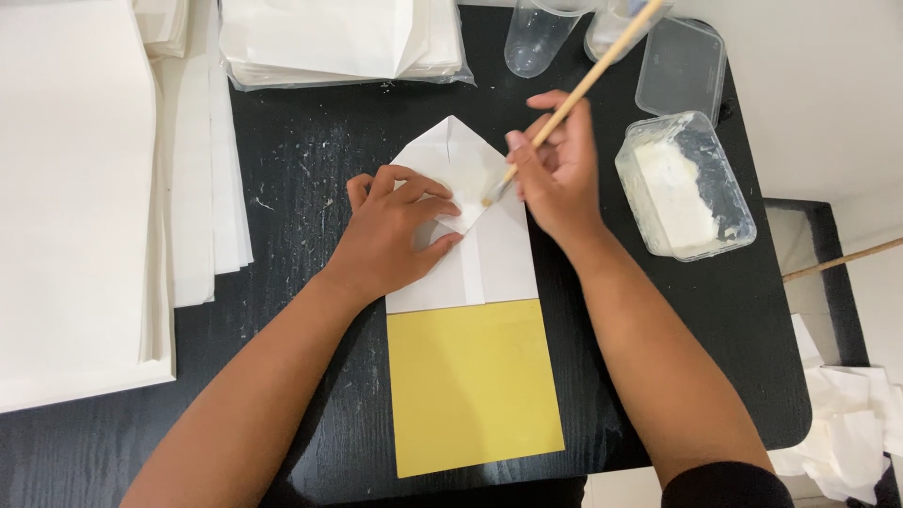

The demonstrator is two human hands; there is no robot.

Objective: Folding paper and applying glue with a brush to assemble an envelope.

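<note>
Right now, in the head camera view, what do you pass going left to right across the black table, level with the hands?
Stacked white paper sheets → left hand pressing the folded white paper → right hand holding a wooden brush → clear tub of white paste.

Left hand (395,230) pressed flat on white folded paper (470,216), fingers spread over the left flap. Right hand (557,165) just right of the paper's peak, pinching a wooden brush (574,99) whose tip touches the paper's centre fold. Yellow sheet (470,386) directly below the paper, edges touching. Plastic tub of white paste (685,184) right of the paper. 2 stacks of white sheets (75,198) left of it.
</note>
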